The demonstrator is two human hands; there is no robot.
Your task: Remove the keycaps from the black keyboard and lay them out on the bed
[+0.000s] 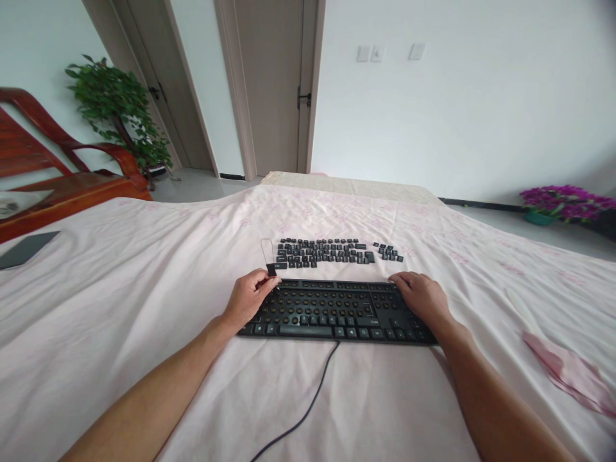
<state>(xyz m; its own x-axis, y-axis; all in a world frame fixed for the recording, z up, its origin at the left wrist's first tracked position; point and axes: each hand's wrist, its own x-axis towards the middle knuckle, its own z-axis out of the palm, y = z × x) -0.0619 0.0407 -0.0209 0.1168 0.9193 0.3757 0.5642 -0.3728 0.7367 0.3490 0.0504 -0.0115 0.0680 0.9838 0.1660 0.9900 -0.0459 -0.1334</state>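
A black keyboard (332,331) lies on the pink-white cloth, many of its keycaps off and the switches bare; the space bar and bottom row are still on. At its upper left corner, my left hand (251,296) is closed with thumb and fingers pinched round a wire keycap puller (271,269), its wire loop pointing away from me. My right hand (423,296) grips the keyboard's upper right corner, its fingers curled over the far edge. Loose black keycaps (327,251) lie in rows just beyond the keyboard, with a smaller group of keycaps (389,251) to their right.
The keyboard's cable (308,408) runs towards me over the creased cloth (192,256). A pink fabric piece (568,372) with a pale strip lies at right, a dark flat object (27,249) at far left. Beyond stand a wooden bench (96,186) and potted plants.
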